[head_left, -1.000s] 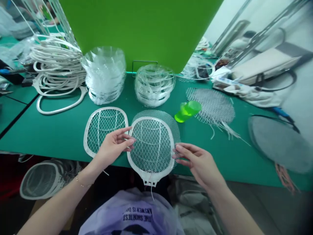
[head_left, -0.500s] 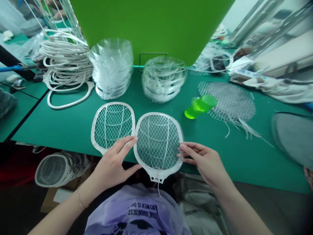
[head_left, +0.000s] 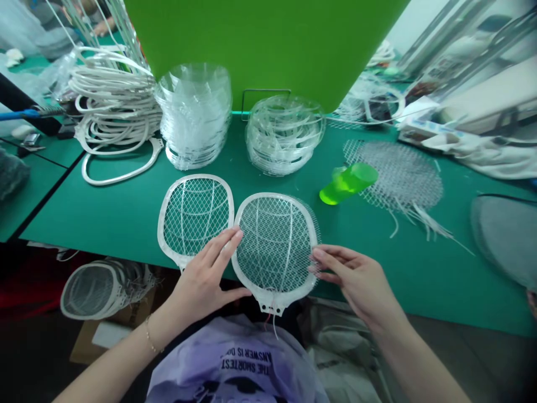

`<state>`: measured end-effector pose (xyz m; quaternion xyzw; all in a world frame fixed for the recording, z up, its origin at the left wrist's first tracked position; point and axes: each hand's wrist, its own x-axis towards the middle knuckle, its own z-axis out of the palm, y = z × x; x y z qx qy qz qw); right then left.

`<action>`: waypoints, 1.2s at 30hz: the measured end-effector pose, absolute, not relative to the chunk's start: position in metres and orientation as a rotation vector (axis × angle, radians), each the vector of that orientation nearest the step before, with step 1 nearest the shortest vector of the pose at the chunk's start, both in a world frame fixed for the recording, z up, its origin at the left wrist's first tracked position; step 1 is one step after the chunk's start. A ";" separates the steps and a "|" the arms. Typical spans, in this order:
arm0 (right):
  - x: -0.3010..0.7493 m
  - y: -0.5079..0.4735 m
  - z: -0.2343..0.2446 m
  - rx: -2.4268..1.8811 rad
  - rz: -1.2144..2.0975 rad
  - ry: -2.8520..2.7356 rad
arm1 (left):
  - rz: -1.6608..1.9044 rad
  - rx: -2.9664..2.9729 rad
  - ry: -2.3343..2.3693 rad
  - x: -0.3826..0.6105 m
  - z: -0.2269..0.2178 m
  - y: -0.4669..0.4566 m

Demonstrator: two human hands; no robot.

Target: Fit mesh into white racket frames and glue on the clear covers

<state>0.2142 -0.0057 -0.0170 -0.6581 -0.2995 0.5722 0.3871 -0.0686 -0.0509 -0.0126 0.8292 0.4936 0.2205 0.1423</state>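
Note:
A white racket-shaped frame (head_left: pixel 274 288) with wire mesh lies at the table's front edge, its short neck toward me. Red and white wires hang from the neck. My left hand (head_left: pixel 205 274) rests with fingers stretched out at the frame's left rim. At the right rim, my right hand (head_left: pixel 348 274) pinches the edge of a loose mesh sheet (head_left: pixel 311 215) that overhangs the frame on that side. A second meshed frame (head_left: pixel 195 215) lies just to the left, its lower right part hidden by my left hand.
Behind are stacked white frames (head_left: pixel 113 101), clear plastic rings (head_left: pixel 195 120) and more rings (head_left: pixel 285 137). A green cylinder (head_left: pixel 348 183) lies against a mesh stack (head_left: pixel 403 173). Finished-looking frames (head_left: pixel 90 291) sit below the table at left. A green panel (head_left: pixel 268 45) stands at the back.
The mesh sheet now sticks out farther past the frame's right rim. My left fingers have moved slightly to the right over the left rim. My right hand keeps its pinch.

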 end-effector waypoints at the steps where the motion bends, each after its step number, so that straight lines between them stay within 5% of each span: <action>1: 0.214 -0.006 -0.019 -1.687 1.450 -0.780 | 0.625 2.394 1.420 -0.069 -0.013 -0.051; 17: 0.215 0.001 -0.014 -1.829 1.426 -0.900 | 0.490 2.633 1.219 -0.066 -0.027 -0.052; 24: 0.217 -0.013 -0.022 -1.738 0.625 -1.593 | 0.549 2.569 1.232 -0.064 -0.028 -0.047; 36: 0.223 0.002 -0.048 -1.659 0.438 -1.799 | 0.526 2.592 1.246 -0.065 -0.027 -0.038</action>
